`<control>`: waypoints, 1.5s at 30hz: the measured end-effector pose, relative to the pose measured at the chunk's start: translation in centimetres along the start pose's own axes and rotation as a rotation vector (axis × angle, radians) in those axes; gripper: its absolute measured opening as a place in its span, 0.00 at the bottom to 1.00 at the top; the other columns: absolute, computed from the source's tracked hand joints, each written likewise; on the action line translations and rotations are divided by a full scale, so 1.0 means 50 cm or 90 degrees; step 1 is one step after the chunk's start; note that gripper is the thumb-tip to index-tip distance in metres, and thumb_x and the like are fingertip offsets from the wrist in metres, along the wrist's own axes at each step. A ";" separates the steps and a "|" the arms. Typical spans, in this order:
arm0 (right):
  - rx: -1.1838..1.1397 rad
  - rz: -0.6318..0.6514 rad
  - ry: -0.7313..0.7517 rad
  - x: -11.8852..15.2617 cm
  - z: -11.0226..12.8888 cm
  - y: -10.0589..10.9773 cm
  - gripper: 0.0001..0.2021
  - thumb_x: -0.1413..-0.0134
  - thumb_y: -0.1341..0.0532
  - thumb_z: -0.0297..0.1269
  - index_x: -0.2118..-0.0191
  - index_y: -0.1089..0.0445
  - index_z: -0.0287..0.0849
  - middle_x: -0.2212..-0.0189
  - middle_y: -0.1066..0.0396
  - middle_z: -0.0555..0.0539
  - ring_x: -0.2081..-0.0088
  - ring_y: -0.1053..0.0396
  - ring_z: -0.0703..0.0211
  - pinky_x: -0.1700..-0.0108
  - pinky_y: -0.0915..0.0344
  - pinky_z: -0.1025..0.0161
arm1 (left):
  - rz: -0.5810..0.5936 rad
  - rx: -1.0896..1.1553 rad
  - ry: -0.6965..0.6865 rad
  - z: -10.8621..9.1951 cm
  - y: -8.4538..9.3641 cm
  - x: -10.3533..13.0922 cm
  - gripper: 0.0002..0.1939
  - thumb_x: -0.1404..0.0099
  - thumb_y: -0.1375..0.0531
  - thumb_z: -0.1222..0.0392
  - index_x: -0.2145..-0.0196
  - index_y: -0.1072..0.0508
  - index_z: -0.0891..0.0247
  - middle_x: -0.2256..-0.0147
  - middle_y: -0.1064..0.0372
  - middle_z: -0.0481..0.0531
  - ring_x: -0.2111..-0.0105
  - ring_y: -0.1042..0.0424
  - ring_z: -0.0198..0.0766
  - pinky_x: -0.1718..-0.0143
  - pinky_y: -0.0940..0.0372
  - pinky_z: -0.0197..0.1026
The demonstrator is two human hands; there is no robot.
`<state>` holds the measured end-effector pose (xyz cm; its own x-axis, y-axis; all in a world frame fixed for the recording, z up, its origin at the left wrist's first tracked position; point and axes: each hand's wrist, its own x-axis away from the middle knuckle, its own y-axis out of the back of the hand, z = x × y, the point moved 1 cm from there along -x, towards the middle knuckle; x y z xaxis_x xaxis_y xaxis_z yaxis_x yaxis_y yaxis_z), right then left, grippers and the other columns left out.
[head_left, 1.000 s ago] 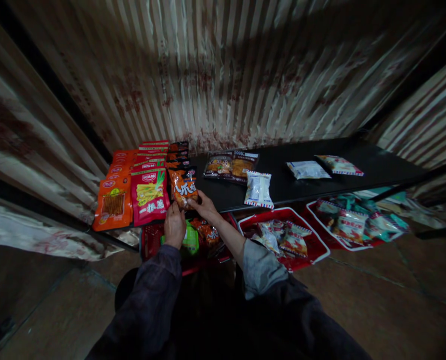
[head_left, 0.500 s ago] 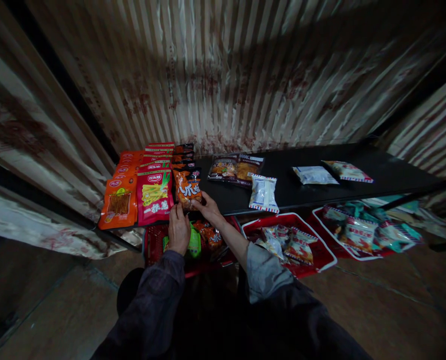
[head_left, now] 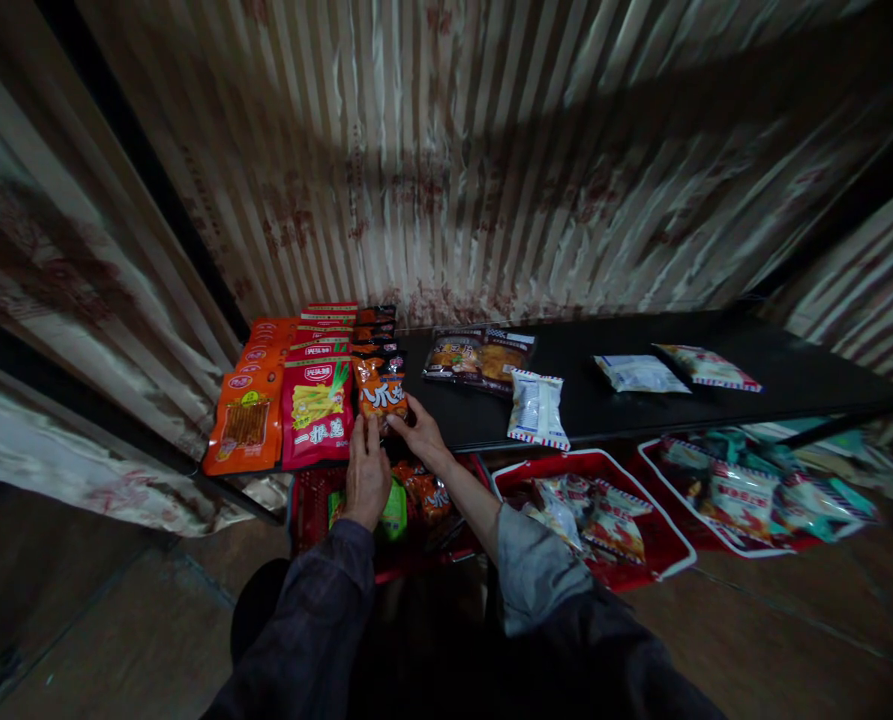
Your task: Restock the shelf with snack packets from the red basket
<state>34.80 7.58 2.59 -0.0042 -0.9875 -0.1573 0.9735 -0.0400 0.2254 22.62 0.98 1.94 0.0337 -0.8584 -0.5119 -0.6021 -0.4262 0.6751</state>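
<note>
An orange and black snack packet [head_left: 382,388] lies at the front of its overlapping row on the black shelf [head_left: 476,422]. My left hand [head_left: 369,470] rests its fingertips on the packet's lower left edge, fingers stretched out. My right hand [head_left: 422,438] has its thumb and fingers at the packet's lower right corner, holding it. Left of that packet is a row of red and pink packets [head_left: 316,410], and farther left a row of orange packets [head_left: 245,420].
Brown packets [head_left: 480,358], a white packet [head_left: 537,408] and two more packets [head_left: 641,374] lie along the shelf. Below its front edge are red baskets [head_left: 671,572] of snacks, one under my hands. A striped curtain [head_left: 446,180] hangs behind; dark posts stand at the sides.
The view has shifted slightly, so the shelf sits lower in it. My hands remain at the same packet, with my left fingers now straighter along its lower edge.
</note>
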 end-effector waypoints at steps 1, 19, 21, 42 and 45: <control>0.001 -0.001 0.000 0.000 0.001 0.000 0.27 0.53 0.37 0.42 0.45 0.38 0.51 0.52 0.30 0.50 0.50 0.34 0.54 0.46 0.39 0.53 | -0.003 0.002 -0.002 0.001 -0.002 -0.001 0.31 0.37 0.52 0.69 0.37 0.52 0.65 0.38 0.53 0.67 0.38 0.51 0.49 0.42 0.44 0.55; 0.079 -0.025 -0.028 0.006 0.031 0.000 0.23 0.52 0.38 0.43 0.48 0.35 0.52 0.57 0.28 0.50 0.54 0.32 0.53 0.48 0.37 0.53 | 0.021 -0.007 -0.017 0.010 -0.018 -0.008 0.31 0.38 0.52 0.70 0.37 0.52 0.70 0.39 0.52 0.72 0.38 0.52 0.53 0.43 0.43 0.57; 0.099 -0.027 -0.036 0.006 0.033 -0.001 0.23 0.52 0.39 0.44 0.48 0.36 0.51 0.56 0.28 0.49 0.55 0.32 0.54 0.48 0.37 0.53 | 0.018 -0.008 -0.023 0.010 -0.017 -0.010 0.31 0.38 0.53 0.71 0.37 0.52 0.70 0.39 0.52 0.72 0.38 0.52 0.52 0.43 0.44 0.56; 0.078 0.027 -0.022 0.002 0.029 0.003 0.24 0.50 0.39 0.45 0.46 0.38 0.48 0.55 0.28 0.50 0.54 0.31 0.58 0.49 0.37 0.58 | 0.086 -0.123 -0.091 -0.009 0.017 0.009 0.32 0.44 0.48 0.75 0.41 0.43 0.65 0.37 0.57 0.65 0.37 0.56 0.54 0.42 0.45 0.56; 0.069 0.024 -0.026 0.000 0.023 0.002 0.24 0.50 0.39 0.45 0.46 0.38 0.48 0.55 0.28 0.51 0.54 0.32 0.58 0.48 0.37 0.57 | 0.073 -0.135 -0.083 -0.008 0.015 0.011 0.32 0.44 0.48 0.75 0.41 0.43 0.65 0.37 0.58 0.65 0.37 0.56 0.54 0.43 0.45 0.57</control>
<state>34.65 7.39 3.71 0.0201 -0.9940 -0.1076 0.9424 -0.0170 0.3340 22.53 0.06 2.36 -0.1372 -0.8662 -0.4806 -0.4157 -0.3900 0.8216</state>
